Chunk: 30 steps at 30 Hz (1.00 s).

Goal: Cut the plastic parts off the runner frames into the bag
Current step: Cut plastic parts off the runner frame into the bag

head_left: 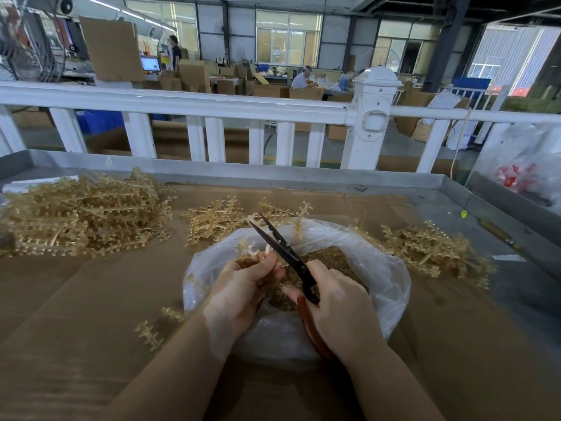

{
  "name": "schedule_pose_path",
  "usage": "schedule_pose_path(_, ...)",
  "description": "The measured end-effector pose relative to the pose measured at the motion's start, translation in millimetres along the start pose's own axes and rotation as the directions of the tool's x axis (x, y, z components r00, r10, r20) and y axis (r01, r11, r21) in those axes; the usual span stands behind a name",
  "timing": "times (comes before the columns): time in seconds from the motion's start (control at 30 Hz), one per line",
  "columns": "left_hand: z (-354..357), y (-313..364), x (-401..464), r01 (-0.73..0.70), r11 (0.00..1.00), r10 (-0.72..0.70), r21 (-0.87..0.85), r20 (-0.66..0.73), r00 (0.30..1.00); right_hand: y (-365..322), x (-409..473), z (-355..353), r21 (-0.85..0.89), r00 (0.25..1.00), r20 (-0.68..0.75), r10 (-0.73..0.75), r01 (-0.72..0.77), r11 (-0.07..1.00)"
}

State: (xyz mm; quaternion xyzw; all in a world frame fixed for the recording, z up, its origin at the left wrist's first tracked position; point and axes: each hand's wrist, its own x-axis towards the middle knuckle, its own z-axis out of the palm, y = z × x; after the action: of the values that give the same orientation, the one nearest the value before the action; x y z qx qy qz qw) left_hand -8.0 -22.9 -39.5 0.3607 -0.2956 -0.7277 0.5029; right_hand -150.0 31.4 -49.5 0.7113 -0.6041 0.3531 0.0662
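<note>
Working mid-batch here: our left hand (pixel 243 287) pinches a small runner frame (pixel 247 249) over the mouth of the clear bag (pixel 391 287), fingers curled round its stem, and our right hand (pixel 337 305) is wrapped round the red handles of the scissors (pixel 280 243), blades slightly parted and pointing up and away, just beside the frame. We can't tell if the blades are actually on a part or only next to it. The bag sits on the cardboard sheet (pixel 91 299) right in front of us and already holds a thick layer of cut parts (pixel 331 258), so a good share looks done. Left to do, by our read: the big heap of frames (pixel 82 214) at far left, a smaller pile (pixel 212 220) just behind the bag, and another spread (pixel 431 247) to the right of it. Whether that right-hand lot is uncut stock or stripped runners is hard to make out; the pieces blur together. A few loose bits (pixel 150 334) lie on the cardboard to the left of the bag. Hidden: the lower scissor handle behind our right hand, the bag's near wall under both wrists, and how deep the fill goes. The white railing (pixel 212 101) and workshop beyond don't matter to this.
</note>
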Motion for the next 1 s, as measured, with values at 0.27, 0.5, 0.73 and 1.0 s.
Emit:
schedule_pose_path(0.27,1.1,0.7,-0.9,0.01,0.999,-0.01,-0.031,0.003,1.0,1.9,-0.3,-3.3,0.021,0.999,0.036,-0.008,0.007,1.0)
schedule_pose_path(0.5,-1.3,4.0,-0.4,-0.018,0.989,0.029,-0.148,0.074,0.997,1.1,-0.7,-2.1,-0.008,1.0,0.013,-0.019,0.02,1.0)
schedule_pose_path(0.73,0.0,0.0,6.2,-0.026,0.991,0.016,-0.132,-0.083,0.996,0.4,-2.1,-2.5,-0.028,1.0,-0.025,-0.014,0.013,1.0)
schedule_pose_path(1.0,0.4,-2.8,4.7,-0.036,0.998,0.031,-0.042,-0.105,0.994,0.2,-3.6,-1.7,-0.004,1.0,-0.014,0.002,-0.002,1.0)
